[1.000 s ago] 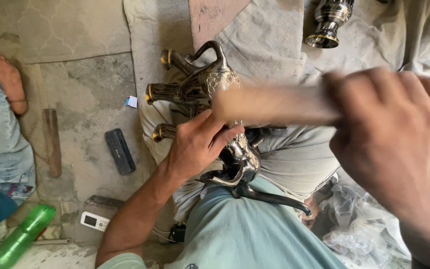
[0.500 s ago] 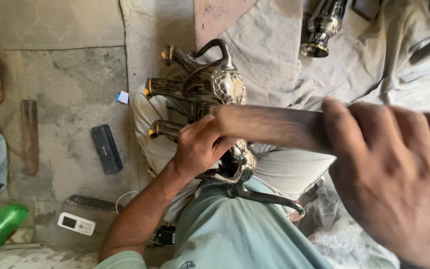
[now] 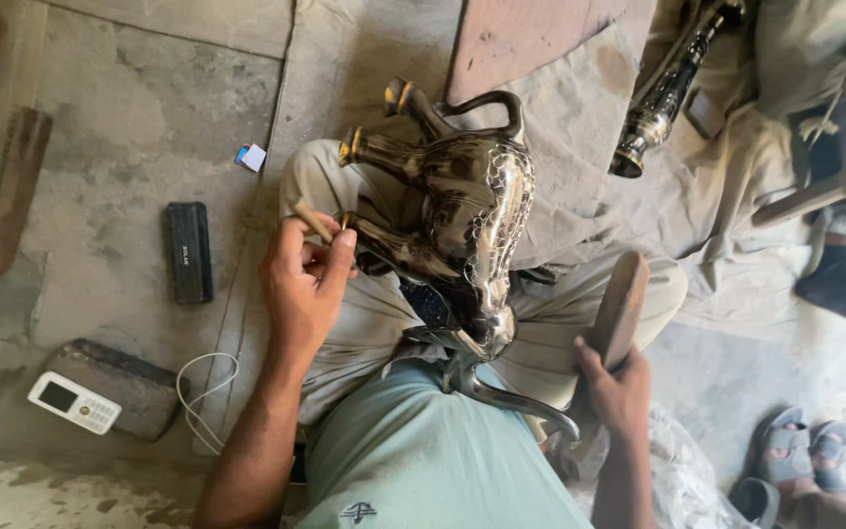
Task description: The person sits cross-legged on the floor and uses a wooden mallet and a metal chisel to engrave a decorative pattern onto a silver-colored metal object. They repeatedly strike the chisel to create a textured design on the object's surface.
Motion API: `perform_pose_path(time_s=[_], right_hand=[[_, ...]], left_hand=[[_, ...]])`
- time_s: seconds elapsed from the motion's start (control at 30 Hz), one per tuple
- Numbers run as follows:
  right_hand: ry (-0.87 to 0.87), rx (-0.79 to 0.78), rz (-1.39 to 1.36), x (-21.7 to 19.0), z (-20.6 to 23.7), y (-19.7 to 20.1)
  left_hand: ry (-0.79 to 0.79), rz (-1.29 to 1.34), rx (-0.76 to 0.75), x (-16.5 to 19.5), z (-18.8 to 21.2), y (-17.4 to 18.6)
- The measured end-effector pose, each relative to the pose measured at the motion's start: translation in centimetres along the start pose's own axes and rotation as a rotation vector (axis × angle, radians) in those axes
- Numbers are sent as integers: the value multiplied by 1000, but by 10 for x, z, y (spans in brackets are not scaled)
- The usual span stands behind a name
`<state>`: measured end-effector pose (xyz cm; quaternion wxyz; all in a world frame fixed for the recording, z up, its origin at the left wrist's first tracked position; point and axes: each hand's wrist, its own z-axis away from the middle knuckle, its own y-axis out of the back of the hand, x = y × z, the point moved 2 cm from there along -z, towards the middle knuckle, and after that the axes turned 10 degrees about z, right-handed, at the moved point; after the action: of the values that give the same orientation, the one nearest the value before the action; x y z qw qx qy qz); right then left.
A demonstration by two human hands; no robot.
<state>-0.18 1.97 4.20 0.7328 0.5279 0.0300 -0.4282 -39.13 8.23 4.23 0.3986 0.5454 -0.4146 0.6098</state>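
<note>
A worn concrete floor (image 3: 129,127) carries everything here, with a pale cloth (image 3: 580,127) spread over its right part. On the bare concrete lie a black rectangular block (image 3: 190,252), a wooden stick (image 3: 14,191), a small blue and white packet (image 3: 251,157), and a white phone (image 3: 74,403) leaning against a dark stone slab (image 3: 124,387) beside a loop of white cable (image 3: 210,387). A dark metal vase (image 3: 666,93) lies tilted on the cloth, and grey sandals (image 3: 805,456) sit at the lower right.

Bare floor (image 3: 129,127) left of the metal elephant (image 3: 462,216); black block (image 3: 190,251) and phone (image 3: 74,402) there.
</note>
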Motion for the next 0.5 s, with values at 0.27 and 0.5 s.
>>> perform_pose_path(time_s=[0.27,0.5], right_hand=[[-15,-86,-50,-14,20,-38],[16,-135,-101,-47,31,-47]], left_hand=[[-116,-326,-31,-4,18,16],[-62,-126,-44,-5,13,13]])
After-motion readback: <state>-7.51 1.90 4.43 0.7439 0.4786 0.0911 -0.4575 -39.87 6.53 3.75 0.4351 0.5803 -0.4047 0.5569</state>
